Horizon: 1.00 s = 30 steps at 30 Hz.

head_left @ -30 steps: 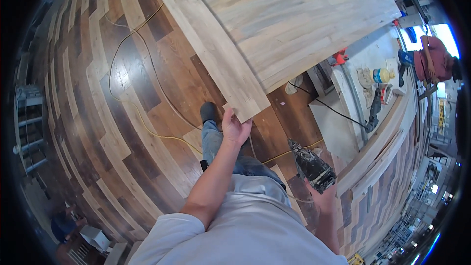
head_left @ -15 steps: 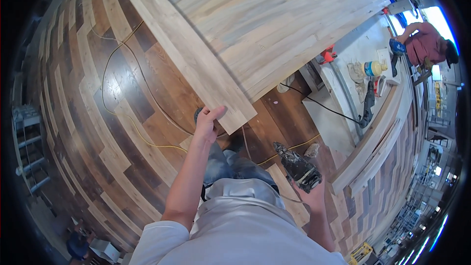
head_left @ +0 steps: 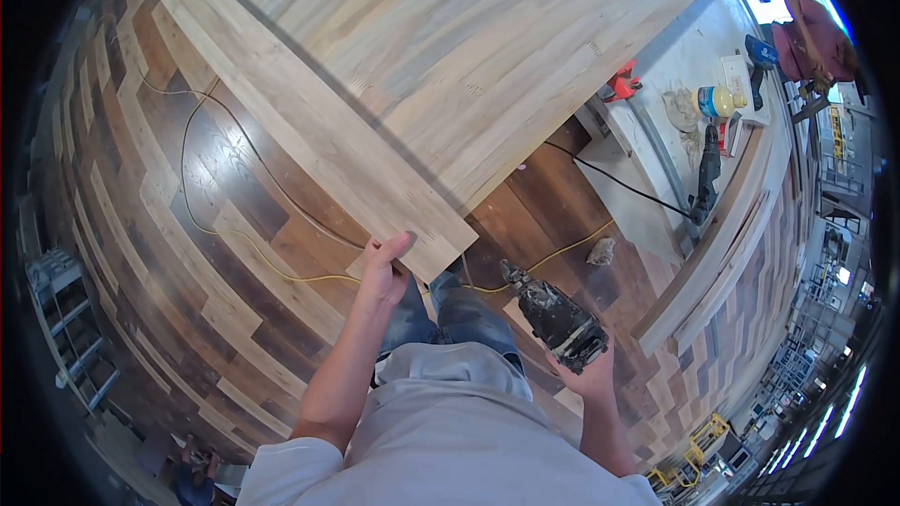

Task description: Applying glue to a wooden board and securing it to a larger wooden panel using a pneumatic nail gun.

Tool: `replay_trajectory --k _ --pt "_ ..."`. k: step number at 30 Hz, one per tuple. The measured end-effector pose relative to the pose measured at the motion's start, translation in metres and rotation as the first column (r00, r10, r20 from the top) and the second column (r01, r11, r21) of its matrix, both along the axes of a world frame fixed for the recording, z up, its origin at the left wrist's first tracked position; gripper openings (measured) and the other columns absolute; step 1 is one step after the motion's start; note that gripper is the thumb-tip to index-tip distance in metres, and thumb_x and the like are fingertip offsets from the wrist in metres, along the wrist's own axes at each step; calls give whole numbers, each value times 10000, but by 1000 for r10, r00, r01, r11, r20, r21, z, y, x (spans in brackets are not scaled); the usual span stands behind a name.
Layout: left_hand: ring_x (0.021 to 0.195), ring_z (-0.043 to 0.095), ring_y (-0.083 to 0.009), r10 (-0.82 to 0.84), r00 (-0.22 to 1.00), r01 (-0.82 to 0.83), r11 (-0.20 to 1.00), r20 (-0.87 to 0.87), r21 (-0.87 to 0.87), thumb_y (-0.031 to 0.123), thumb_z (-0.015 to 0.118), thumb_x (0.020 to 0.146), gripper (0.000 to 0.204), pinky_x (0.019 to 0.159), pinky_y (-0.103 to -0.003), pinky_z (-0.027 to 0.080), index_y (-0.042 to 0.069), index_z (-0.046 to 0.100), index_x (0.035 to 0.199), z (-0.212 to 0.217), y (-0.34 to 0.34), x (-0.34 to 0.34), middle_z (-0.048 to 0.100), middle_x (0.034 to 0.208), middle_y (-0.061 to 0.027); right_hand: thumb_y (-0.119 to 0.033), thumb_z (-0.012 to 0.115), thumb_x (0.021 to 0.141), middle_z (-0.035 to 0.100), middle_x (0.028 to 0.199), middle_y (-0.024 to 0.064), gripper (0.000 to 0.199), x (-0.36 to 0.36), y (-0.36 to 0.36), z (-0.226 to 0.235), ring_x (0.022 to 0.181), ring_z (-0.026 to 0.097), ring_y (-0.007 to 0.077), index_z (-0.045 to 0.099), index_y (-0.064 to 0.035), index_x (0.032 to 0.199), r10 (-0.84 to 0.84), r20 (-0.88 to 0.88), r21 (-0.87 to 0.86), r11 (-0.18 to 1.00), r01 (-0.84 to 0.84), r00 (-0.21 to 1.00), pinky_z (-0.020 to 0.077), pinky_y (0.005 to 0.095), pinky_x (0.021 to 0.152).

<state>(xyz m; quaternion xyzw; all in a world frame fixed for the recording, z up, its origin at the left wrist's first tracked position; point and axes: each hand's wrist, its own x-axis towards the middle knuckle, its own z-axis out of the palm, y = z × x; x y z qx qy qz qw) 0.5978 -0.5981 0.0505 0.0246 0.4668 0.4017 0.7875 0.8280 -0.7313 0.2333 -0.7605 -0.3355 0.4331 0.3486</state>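
Note:
My left hand point(head_left: 382, 269) is closed on the near end of a long pale wooden board point(head_left: 309, 122), thumb on top and fingers underneath. The board runs away to the far left, alongside a wide wooden panel point(head_left: 450, 66) made of glued strips, with a dark line between them. In my right hand point(head_left: 588, 367) is a black power tool point(head_left: 555, 319), smeared with pale residue. Its narrow nose points away from me, toward the board's near end, and does not touch it. My palm covers the tool's rear, so its exact kind does not show.
A yellow cord point(head_left: 253, 242) loops over the plank floor. To the right, a white surface point(head_left: 637, 189) carries a bottle point(head_left: 714, 101), a black tool point(head_left: 706, 178) and a blue tool point(head_left: 761, 52). Wooden beams point(head_left: 703, 267) lie along it. Another person point(head_left: 814, 37) stands beyond. A ladder point(head_left: 70, 319) is at far left.
The whole view has shifted, with board and panel now lower and further left. My right hand has brought the black tool slightly left and forward. My left hand keeps its grip.

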Motion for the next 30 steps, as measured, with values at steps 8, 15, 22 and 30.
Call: replay_trajectory --k 8,15,22,30 --pt "1036 606 -227 -12 999 12 1000 33 -2 93 721 759 491 935 -374 482 10 512 1196 7 4 1 618 1117 -101 -24 709 673 694 852 63 282 -14 40 3 789 626 97 672 5 951 -17 -36 -78 997 14 999 483 252 733" --pt "1038 606 -222 -21 997 21 1000 68 -5 96 724 764 496 931 -365 483 8 513 1204 7 5 -1 618 1126 -98 -58 760 658 686 836 115 287 -41 88 16 786 673 187 654 -1 919 107 52 -169 981 -97 993 506 294 728" --pt "1034 608 -205 -39 996 40 999 75 -20 94 724 765 474 920 -356 487 25 525 1190 10 7 -5 626 1110 -88 -67 765 664 679 830 154 283 -60 116 20 794 677 295 649 -3 914 251 192 -211 955 -210 949 515 336 687" --pt "1007 620 -191 -49 994 50 999 97 -7 81 711 778 438 901 -344 495 27 532 1174 6 5 -5 632 1099 -81 -75 770 667 679 825 151 279 -70 121 22 793 676 302 646 0 905 290 272 -256 941 -221 918 515 340 678"
